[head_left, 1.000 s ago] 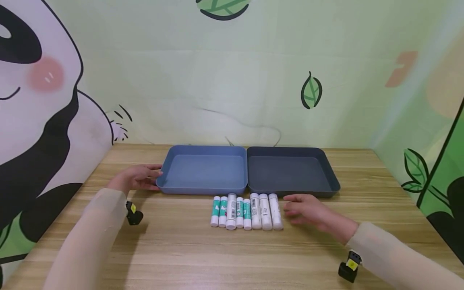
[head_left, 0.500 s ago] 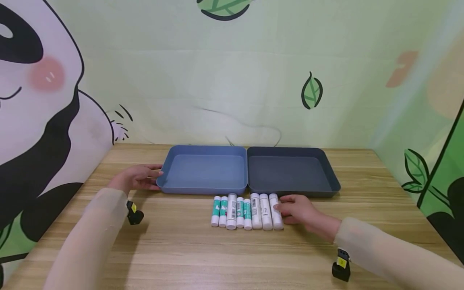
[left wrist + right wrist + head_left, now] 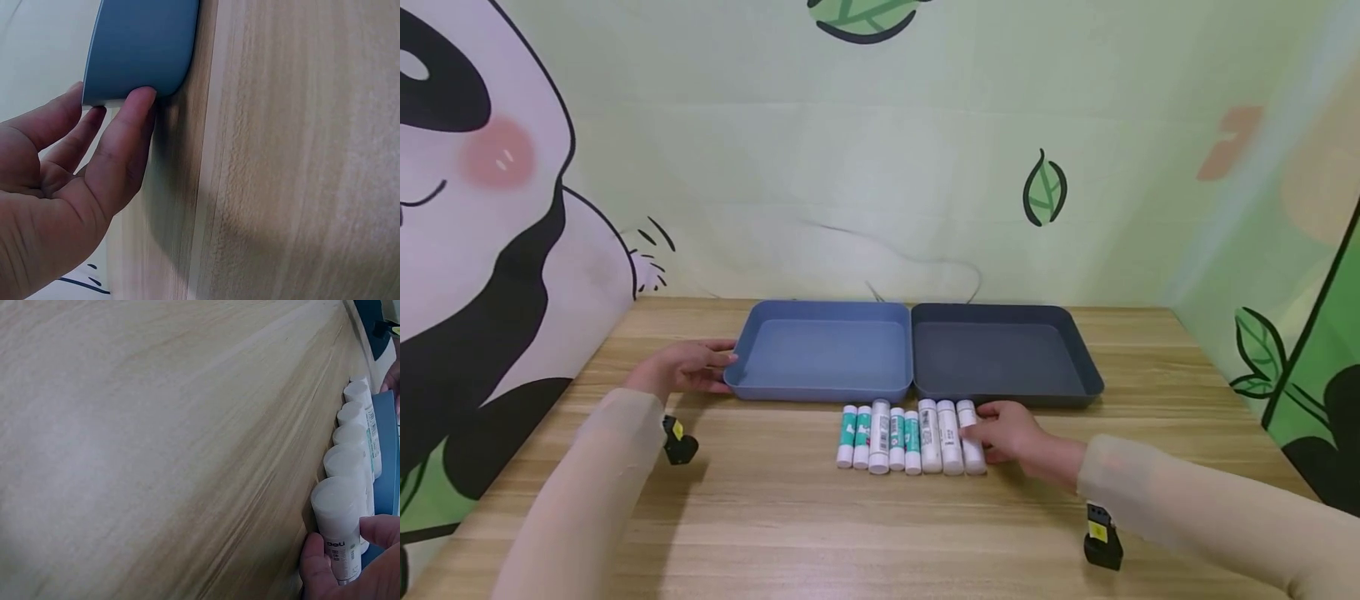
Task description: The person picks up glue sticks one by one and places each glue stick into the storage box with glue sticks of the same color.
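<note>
Several glue sticks lie side by side in front of two trays in the head view. Some are small with green labels, like the small glue stick (image 3: 846,437) at the left end; others are larger and white. My right hand (image 3: 1018,437) pinches the rightmost white glue stick (image 3: 337,515) between thumb and fingers; its cap end sticks out in the right wrist view. My left hand (image 3: 688,367) touches the left end of the blue tray (image 3: 820,393) with its fingertips, fingers fairly straight, as the left wrist view shows.
A dark grey tray (image 3: 1007,399) adjoins the blue one on the right. Both stand on the wooden table (image 3: 820,533), near the printed backdrop (image 3: 737,167) behind. Black wrist cameras hang from both sleeves.
My right hand has moved left from beside the row onto the rightmost glue stick and taken hold of it. The left hand has stayed at the blue tray.
</note>
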Tool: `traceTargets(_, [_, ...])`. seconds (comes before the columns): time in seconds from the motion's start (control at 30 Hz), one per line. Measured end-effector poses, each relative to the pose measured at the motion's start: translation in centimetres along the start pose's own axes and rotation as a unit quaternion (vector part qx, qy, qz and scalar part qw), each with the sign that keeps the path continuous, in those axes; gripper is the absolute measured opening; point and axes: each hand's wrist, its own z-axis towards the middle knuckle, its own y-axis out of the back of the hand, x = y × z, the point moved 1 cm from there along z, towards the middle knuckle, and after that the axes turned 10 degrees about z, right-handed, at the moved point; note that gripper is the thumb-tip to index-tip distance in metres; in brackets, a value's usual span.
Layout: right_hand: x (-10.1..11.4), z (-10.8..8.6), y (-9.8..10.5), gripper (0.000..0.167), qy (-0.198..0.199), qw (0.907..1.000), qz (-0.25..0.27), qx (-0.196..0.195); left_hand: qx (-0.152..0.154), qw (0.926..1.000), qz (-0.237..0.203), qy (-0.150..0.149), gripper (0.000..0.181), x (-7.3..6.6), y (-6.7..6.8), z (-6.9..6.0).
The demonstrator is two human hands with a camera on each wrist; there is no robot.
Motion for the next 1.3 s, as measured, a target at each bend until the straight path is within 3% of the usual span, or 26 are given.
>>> traceTargets(0.23, [0.2,0.0,-0.1,0.059,0.008,0.9999,0.000,0.011,-0.010,0.9999,-0.008,0.008,0.070,0.1,0.0,0.0])
traceTargets(0.53, [0.4,-0.1,0.1,0.057,-0.009,0.9998,0.010,0.014,0.000,1.0000,-0.003,-0.006,0.071,0.2,-0.1,0.1])
traceTargets(1.1, [0.5,-0.5,1.4,0.062,-0.025,0.9978,0.046,0.041,0.004,1.0000,0.006,-0.006,0.071,-0.1,0.1,0.2])
traceTargets(1.3, [1.4,-1.1,2.0,0.063,-0.028,0.9980,0.034,0.046,0.002,1.0000,0.006,-0.008,0.071,0.1,0.1,0.2])
